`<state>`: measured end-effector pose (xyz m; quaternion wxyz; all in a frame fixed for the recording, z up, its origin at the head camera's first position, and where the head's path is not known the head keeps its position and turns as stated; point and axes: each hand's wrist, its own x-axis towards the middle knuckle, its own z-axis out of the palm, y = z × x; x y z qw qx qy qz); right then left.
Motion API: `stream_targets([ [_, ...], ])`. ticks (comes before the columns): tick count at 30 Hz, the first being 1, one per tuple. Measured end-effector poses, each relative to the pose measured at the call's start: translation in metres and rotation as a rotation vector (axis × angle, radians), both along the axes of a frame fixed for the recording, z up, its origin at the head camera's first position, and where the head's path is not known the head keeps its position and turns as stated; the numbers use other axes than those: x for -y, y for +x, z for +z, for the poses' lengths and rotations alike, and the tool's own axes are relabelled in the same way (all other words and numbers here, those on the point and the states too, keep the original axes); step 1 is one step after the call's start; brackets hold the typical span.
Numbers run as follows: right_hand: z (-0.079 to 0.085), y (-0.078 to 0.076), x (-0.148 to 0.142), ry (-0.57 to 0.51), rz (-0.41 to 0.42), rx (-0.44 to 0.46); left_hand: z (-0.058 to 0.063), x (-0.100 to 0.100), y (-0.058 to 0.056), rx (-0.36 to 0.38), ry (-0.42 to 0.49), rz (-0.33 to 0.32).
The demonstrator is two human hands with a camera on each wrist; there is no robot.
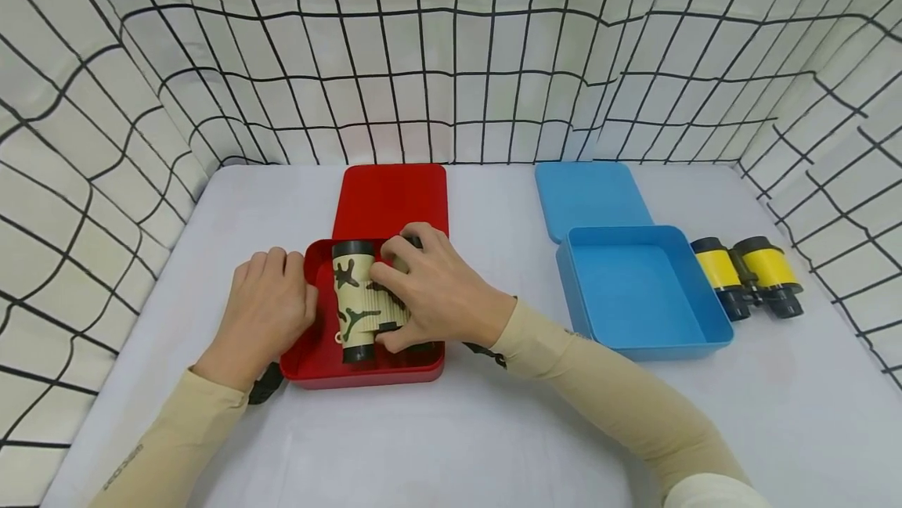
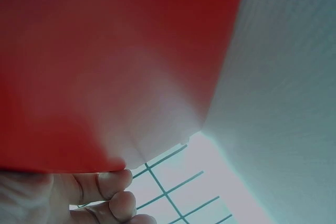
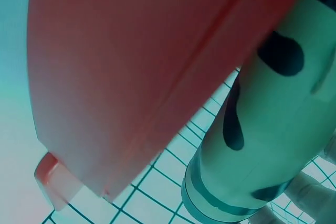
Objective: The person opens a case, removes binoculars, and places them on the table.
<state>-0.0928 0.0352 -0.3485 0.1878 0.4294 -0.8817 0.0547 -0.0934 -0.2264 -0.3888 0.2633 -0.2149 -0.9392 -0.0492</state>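
Camouflage-patterned binoculars (image 1: pixel 352 297) sit in or just over the red box (image 1: pixel 362 376), one barrel plainly seen in the head view. My right hand (image 1: pixel 440 289) grips them from the right, its fingers and thumb spread over the other barrel and hiding most of it. A barrel of the binoculars (image 3: pixel 283 124) also shows beside the box's red wall (image 3: pixel 131 66) in the right wrist view. At the box's left rim, my left hand (image 1: pixel 268 304) holds the edge with curled fingers. Its fingertips (image 2: pixel 113 182) show against the red wall (image 2: pixel 105 77) in the left wrist view.
Behind the red box lies a red lid (image 1: pixel 392 199). To the right stands an open blue box (image 1: pixel 644 285), with a blue lid (image 1: pixel 593 196) behind it. Yellow and black binoculars (image 1: pixel 768 267) lie beyond it. White walls with black grid lines (image 1: pixel 451 73) surround the white table (image 1: pixel 507 430).
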Motion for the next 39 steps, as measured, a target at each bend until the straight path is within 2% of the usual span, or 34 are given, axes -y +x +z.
stream_targets([
  [7,0.007,0.0,-0.011,-0.006,-0.017,-0.019,-0.001,-0.001,0.0,0.057,-0.005,0.024],
  [11,0.012,0.0,-0.018,-0.008,-0.04,0.005,-0.001,0.001,0.0,0.066,-0.011,0.024],
  [19,0.011,0.001,-0.032,0.005,-0.076,0.034,-0.003,0.003,-0.002,0.023,-0.004,0.0],
  [29,0.01,0.001,-0.047,-0.019,-0.078,0.04,-0.004,0.001,-0.002,-0.027,0.003,-0.021],
  [39,0.009,0.004,-0.061,-0.028,-0.106,0.052,0.0,-0.003,-0.003,-0.087,0.008,-0.057],
])
